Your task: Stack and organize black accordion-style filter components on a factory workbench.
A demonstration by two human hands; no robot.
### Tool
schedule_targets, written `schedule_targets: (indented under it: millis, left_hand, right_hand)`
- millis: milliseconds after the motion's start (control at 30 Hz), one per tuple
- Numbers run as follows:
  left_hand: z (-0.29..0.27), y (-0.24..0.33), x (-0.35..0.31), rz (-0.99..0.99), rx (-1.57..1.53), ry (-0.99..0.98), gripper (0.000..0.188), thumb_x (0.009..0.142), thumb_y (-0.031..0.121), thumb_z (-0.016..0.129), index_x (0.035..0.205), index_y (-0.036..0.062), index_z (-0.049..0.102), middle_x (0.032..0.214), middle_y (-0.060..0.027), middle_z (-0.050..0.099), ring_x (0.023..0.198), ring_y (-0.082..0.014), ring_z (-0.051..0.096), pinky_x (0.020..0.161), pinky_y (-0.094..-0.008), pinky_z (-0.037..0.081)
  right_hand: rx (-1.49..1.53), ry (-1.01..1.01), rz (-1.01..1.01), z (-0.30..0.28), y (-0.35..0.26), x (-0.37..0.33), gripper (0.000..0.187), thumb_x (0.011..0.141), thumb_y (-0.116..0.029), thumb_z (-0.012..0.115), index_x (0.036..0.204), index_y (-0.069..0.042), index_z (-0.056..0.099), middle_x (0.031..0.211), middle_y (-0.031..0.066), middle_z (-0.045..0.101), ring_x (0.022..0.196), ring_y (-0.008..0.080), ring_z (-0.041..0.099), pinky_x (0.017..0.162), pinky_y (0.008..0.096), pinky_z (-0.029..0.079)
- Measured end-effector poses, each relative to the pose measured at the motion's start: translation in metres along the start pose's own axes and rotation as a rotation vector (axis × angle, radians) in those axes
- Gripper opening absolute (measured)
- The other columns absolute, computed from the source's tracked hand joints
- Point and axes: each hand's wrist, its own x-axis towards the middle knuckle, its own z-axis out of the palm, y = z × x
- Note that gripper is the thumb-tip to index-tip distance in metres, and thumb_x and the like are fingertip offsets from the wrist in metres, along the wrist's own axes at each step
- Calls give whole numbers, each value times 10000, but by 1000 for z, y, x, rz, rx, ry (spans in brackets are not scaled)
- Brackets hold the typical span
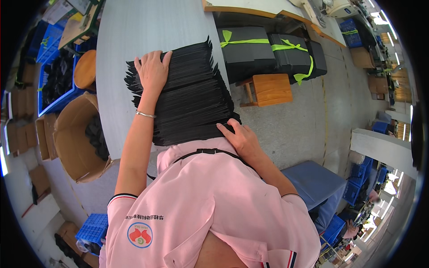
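A long row of thin black flat pieces (192, 100), packed closely together with uneven side edges, lies on the pale grey table and reaches back toward my waist. My left hand (153, 73) rests on the far left part of the row, its fingers spread and its thumb apart. Against the near right corner of the row lies my right hand (243, 139), thumb and forefinger apart and touching the black pieces. The other fingers of that hand are partly hidden. What the pieces are made of I cannot tell.
The grey table (134, 27) stretches away ahead. Right of it, black bundles tied with green ribbon (248, 42) lie behind a wooden stool (271, 89). On the left are a cardboard box (73, 138), a round stool (85, 69) and a blue crate (44, 91).
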Motion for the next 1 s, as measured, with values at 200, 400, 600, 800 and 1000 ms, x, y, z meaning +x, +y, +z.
schedule_targets:
  millis: [200,400,600,800,1000]
  left_hand:
    - [1,1,-1,18,-19,41,475,1051,508,568,1171,77,727,1201,-75,729,1225,-294,613,1217,-598,277]
    - [1,1,0,24,-14,46,473,1055,505,562,1171,76,727,1202,-78,729,1224,-298,614,1215,-601,279]
    - [0,1,1,23,-12,34,470,1055,502,564,1168,74,725,1206,-82,728,1225,-300,612,1212,-603,282]
    - [0,1,-1,23,-29,37,463,1054,497,567,1162,73,720,1197,-81,727,1226,-301,611,1215,-604,281]
    - [1,0,0,26,-28,51,464,1055,497,566,1160,72,719,1194,-84,726,1229,-301,609,1216,-605,283]
  right_hand:
    - [-3,-4,33,-1,-2,-1,494,895,-30,631,1381,-109,668,1388,152,551,866,163,674,809,313,535]
    - [-24,-9,2,3,1,-3,521,886,-16,621,1399,-103,655,1326,133,569,813,161,647,783,318,533]
    - [-64,-37,24,1,-1,4,610,874,1,623,1480,-54,579,1208,100,578,769,159,632,732,308,519]
    - [-89,-132,78,1,-3,11,629,869,26,620,1492,-23,554,1151,94,574,777,177,656,718,317,522]
    - [-45,-86,56,7,0,6,604,867,24,631,1467,-31,578,1191,104,574,808,193,672,728,339,536]
